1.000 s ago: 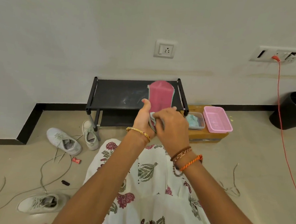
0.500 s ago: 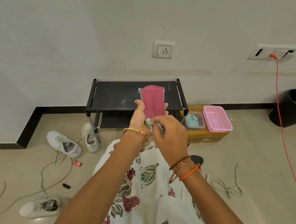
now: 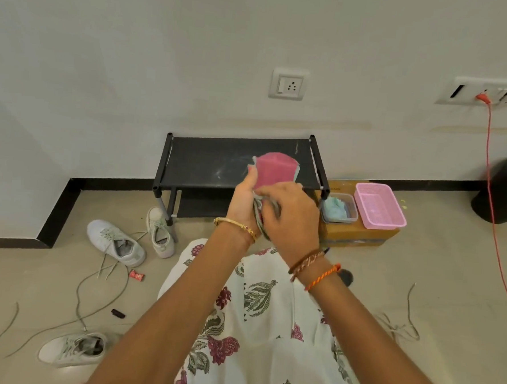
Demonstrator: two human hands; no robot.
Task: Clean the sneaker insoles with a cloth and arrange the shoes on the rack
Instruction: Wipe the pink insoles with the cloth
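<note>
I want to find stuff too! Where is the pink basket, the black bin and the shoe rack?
pink basket [image 3: 393, 218]: head view, on its near right rim.
black bin [image 3: 501, 195]: head view, on its side wall.
shoe rack [image 3: 206, 165]: head view, on the bare top shelf.

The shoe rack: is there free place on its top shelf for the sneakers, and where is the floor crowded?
The rack's top shelf looks bare from its left rail to the pink insole held before it. The floor left of the rack is crowded: three sneakers and loose laces. Right of it stands a cardboard box.
</note>
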